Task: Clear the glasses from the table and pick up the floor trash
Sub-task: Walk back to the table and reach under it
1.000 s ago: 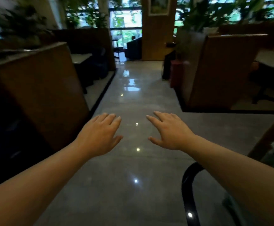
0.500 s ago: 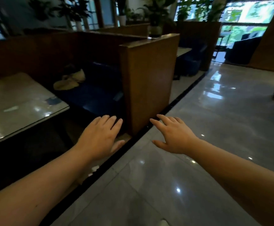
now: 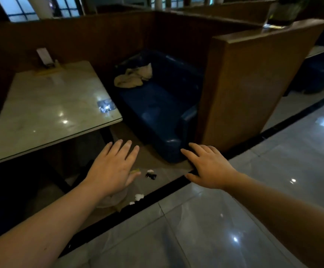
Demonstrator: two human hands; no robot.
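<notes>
A pale marble-look table [image 3: 47, 105] stands in a booth at the left, with no glasses visible on it. Floor trash lies below its near corner: a small black-and-white scrap [image 3: 150, 175], a crumpled white bit [image 3: 139, 196], a smaller white speck [image 3: 131, 203] and a yellowish scrap [image 3: 136, 170] partly behind my thumb. My left hand [image 3: 111, 168] is stretched out palm down above that spot, fingers apart, holding nothing. My right hand [image 3: 208, 167] is held out the same way near the blue sofa's front corner, also with nothing in it.
A blue sofa [image 3: 163, 113] with a beige cloth [image 3: 133, 77] sits behind the table. A wooden partition [image 3: 253, 82] stands to its right. A card holder [image 3: 44, 56] is at the table's far end. A black strip [image 3: 157, 200] edges the booth floor against the glossy tiled aisle [image 3: 234, 209].
My view has swung left and down, from the aisle to the booth; the table, sofa and floor trash have come into sight. Both hands stay outstretched and hold nothing.
</notes>
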